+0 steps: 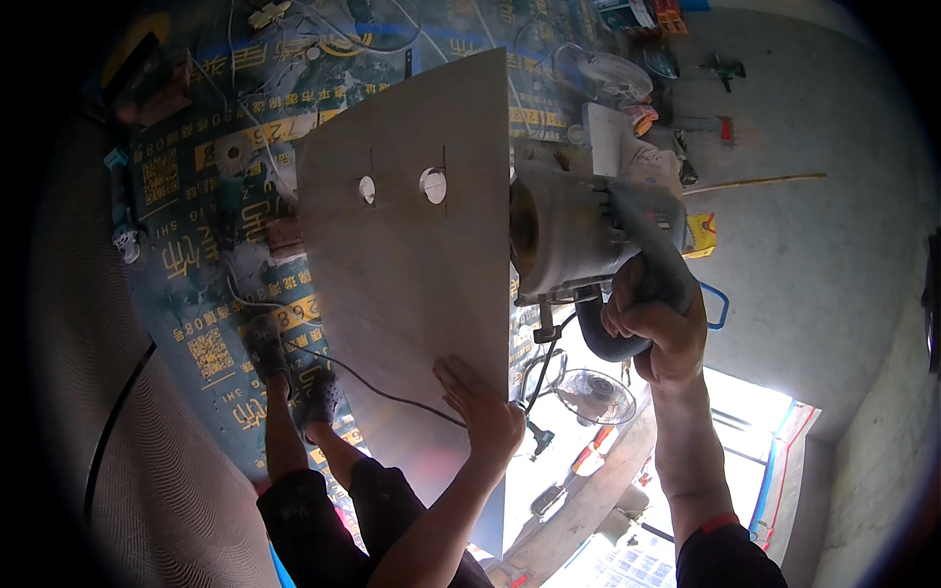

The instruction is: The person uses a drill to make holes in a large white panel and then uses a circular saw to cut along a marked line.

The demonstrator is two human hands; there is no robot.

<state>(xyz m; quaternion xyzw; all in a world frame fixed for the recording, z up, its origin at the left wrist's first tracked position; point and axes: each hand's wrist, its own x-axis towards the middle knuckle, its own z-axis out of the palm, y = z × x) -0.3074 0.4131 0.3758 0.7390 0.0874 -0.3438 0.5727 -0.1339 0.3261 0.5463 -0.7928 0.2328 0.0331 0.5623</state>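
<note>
In front of me a large, thin grey tile (402, 274) stands on edge. Two round holes pierce its upper part, each with a short cut line beside it. My left hand (482, 407) lies with fingers flat on the lower face, close to the tile's right edge. At the right, my right hand (657, 318) is closed round the dark curved handle of a dusty grey power tool (578, 230) with a thick cylindrical body. The tool's round end sits at the tile's right edge; whether it touches cannot be made out. The tool's exact kind is unclear.
Printed green floor sheeting (196, 323) carries loose cables and a teal angle grinder (124, 206). Two fans stand about, one (593, 397) near the bright opening. Boxes, a yellow packet (700, 235) and a wooden stick (755, 183) lie at right. A black cable passes across the tile.
</note>
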